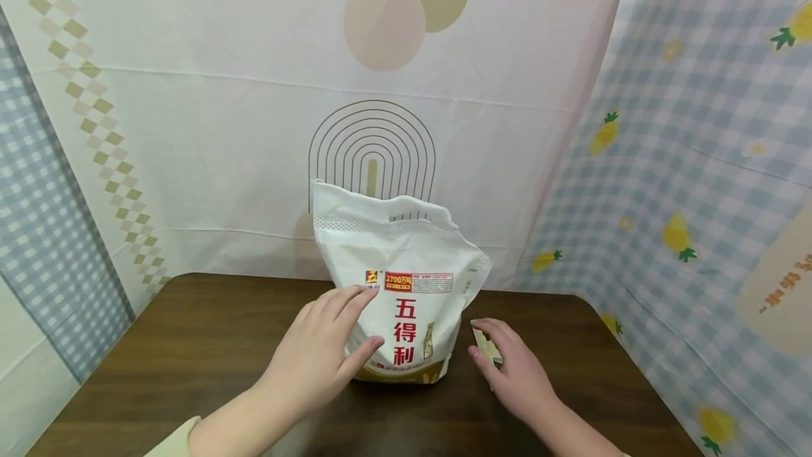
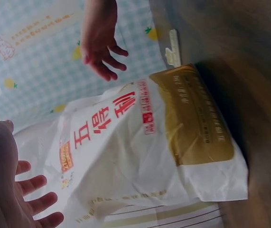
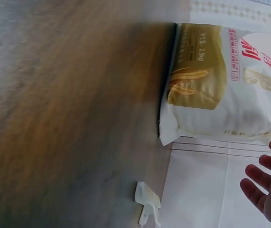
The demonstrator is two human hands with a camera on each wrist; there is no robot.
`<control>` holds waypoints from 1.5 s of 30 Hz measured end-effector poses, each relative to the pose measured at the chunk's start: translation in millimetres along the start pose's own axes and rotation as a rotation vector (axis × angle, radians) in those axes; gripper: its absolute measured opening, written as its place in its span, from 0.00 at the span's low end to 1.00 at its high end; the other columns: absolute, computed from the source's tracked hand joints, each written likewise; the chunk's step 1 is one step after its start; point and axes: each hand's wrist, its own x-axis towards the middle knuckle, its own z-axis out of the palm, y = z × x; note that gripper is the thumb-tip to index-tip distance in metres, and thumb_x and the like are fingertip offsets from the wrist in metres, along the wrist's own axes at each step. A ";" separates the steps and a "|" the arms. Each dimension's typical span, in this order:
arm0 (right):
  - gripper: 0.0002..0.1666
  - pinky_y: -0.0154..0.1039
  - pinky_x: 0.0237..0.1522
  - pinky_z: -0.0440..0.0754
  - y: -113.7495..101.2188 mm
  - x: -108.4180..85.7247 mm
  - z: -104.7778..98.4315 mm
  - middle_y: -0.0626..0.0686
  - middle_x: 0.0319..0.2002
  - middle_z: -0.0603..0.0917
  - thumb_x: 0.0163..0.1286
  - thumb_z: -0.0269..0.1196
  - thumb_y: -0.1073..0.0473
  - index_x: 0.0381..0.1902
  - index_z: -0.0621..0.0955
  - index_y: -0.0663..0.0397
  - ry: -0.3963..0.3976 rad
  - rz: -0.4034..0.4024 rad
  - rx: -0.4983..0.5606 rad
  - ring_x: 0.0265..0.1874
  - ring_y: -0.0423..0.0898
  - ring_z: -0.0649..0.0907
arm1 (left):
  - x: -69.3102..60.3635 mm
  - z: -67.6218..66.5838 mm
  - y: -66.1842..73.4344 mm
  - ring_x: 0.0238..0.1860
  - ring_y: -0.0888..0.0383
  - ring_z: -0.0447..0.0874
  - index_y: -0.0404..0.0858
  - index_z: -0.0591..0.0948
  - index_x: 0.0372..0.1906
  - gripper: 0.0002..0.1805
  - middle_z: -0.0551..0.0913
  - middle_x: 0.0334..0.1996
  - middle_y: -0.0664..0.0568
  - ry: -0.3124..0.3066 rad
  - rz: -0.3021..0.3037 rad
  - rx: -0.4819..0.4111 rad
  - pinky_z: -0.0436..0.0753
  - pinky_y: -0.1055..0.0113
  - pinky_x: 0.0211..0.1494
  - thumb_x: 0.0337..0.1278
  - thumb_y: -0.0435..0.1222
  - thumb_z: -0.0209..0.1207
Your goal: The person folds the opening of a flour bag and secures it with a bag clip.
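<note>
A white flour bag (image 1: pixel 380 252) with red characters stands upright on the table, its gold lower part (image 3: pixel 197 71) printed with wheat ears and 2.5kg. Its top edge is loose, with a cut-out handle hole. My left hand (image 1: pixel 317 351) hovers before the bag's left side, fingers spread; in the left wrist view a gap shows between that hand (image 2: pixel 16 185) and the bag. To the right of the bag is my right hand (image 1: pixel 517 372), fingers relaxed and holding nothing. Partly behind it in the head view lies a small pale clip (image 1: pixel 486 345), plainer in the right wrist view (image 3: pixel 147 202).
The dark brown wooden table (image 1: pixel 209 344) has rounded far corners. Behind it hangs a white patterned cloth (image 1: pixel 241 147), close to the bag's back. Blue-checked cloth (image 1: pixel 647 182) with pineapple prints hangs along the right, and more checked cloth (image 1: pixel 57 231) along the left.
</note>
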 end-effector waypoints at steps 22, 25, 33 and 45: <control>0.26 0.46 0.46 0.77 -5.3 30.6 -1.0 0.49 0.49 0.79 0.77 0.53 0.41 0.62 0.75 0.52 0.052 0.266 0.237 0.45 0.44 0.81 | 63.9 -14.2 19.4 0.64 0.50 0.71 0.48 0.73 0.68 0.31 0.75 0.63 0.54 0.093 -0.048 -0.031 0.71 0.49 0.63 0.66 0.58 0.54; 0.27 0.46 0.47 0.78 -6.0 34.8 -0.7 0.51 0.50 0.79 0.76 0.54 0.42 0.62 0.75 0.52 0.074 0.297 0.298 0.45 0.46 0.81 | 72.6 -17.3 20.7 0.65 0.50 0.70 0.48 0.74 0.67 0.30 0.75 0.63 0.54 0.109 -0.042 -0.028 0.70 0.49 0.64 0.66 0.57 0.55; 0.26 0.49 0.51 0.78 -12.9 49.2 3.1 0.59 0.55 0.78 0.77 0.55 0.47 0.62 0.74 0.60 0.129 0.334 0.435 0.51 0.53 0.80 | 94.7 -21.6 20.8 0.63 0.51 0.69 0.46 0.74 0.66 0.32 0.74 0.63 0.53 0.155 0.018 -0.001 0.70 0.49 0.62 0.60 0.54 0.61; 0.21 0.41 0.46 0.76 -21.5 69.2 13.9 0.61 0.49 0.81 0.77 0.56 0.54 0.60 0.76 0.61 0.201 0.379 0.588 0.47 0.50 0.79 | 130.1 -34.9 14.9 0.67 0.48 0.66 0.44 0.73 0.67 0.32 0.72 0.65 0.48 0.128 -0.001 0.124 0.65 0.49 0.66 0.60 0.51 0.62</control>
